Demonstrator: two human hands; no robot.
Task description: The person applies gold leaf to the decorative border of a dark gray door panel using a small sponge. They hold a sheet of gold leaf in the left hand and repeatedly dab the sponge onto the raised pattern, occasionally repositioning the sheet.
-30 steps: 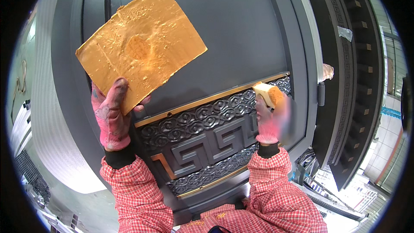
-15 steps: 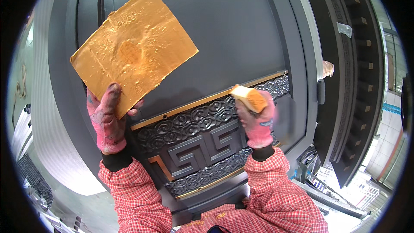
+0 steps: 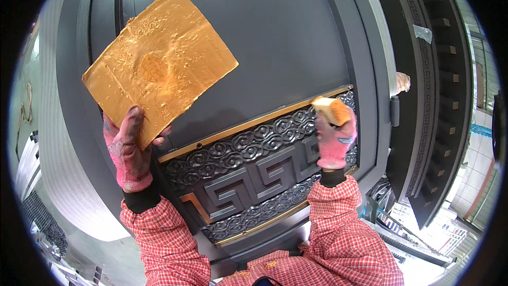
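My left hand (image 3: 128, 153), in a stained pink glove, grips a flat board (image 3: 180, 47) coated in gold paint by its lower corner, thumb on top. The board is tilted above the dark grey door panel (image 3: 270, 32). My right hand (image 3: 336, 140), gloved too and slightly blurred, is closed round a pale sponge block (image 3: 330, 108) with orange-gold on its side. The sponge is at the right part of a gold trim strip (image 3: 238, 127); whether it touches the strip I cannot tell. Below the strip runs a scroll-patterned relief band (image 3: 254, 142), then a raised key pattern (image 3: 278, 172) with one gold segment at its left.
A hinge (image 3: 395, 111) sits on the door's right edge. Beyond it stands another long dark panel (image 3: 418, 90) with tape on it. White foam sheeting (image 3: 63, 164) lies along the left side. Metal parts (image 3: 381, 206) are at the lower right.
My right hand has moved right along the gold strip with the sponge. My left hand and the board have shifted slightly left.
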